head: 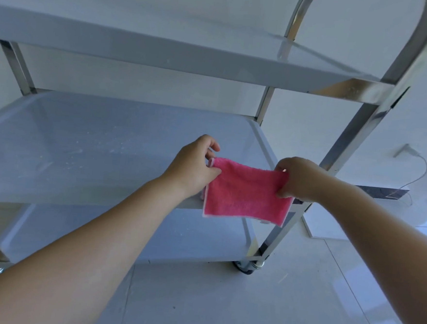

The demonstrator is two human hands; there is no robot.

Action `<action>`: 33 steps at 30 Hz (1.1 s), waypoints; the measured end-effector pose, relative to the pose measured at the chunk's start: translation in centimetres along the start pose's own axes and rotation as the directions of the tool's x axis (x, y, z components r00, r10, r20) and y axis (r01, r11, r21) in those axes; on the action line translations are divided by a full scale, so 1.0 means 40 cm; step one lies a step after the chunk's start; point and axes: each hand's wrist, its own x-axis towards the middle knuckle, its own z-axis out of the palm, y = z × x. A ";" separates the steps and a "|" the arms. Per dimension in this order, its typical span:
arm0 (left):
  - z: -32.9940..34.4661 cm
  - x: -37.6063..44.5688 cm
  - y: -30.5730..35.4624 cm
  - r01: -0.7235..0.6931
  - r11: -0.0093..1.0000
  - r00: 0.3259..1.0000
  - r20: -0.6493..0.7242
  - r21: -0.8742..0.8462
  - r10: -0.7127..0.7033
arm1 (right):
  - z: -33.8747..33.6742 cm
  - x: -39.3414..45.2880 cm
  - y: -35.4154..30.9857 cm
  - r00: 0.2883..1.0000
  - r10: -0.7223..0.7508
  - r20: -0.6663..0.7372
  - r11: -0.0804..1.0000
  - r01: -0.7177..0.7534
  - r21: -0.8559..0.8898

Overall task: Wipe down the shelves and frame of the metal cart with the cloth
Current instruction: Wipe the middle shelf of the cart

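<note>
Before the cart's middle shelf (pixel 87 138), I hold the pink cloth (pixel 247 193) stretched, its long axis running left-right. My left hand (pixel 194 165) and right hand (pixel 299 179) pinch its upper corners; the frame post (pixel 355 136) stands just behind.

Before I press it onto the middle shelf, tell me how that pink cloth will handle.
Probably floppy: the pink cloth sags below where the left hand and right hand pinch its top corners. Likely light, since fingertip pinches hold it. Its fuzzy pile should grip the middle shelf rather than slide freely.
</note>
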 end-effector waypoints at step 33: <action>-0.095 -0.039 -0.234 -0.318 0.817 0.947 0.196 0.481 0.253 | 0.176 0.213 0.023 0.906 -0.419 0.054 0.891 0.422 -0.168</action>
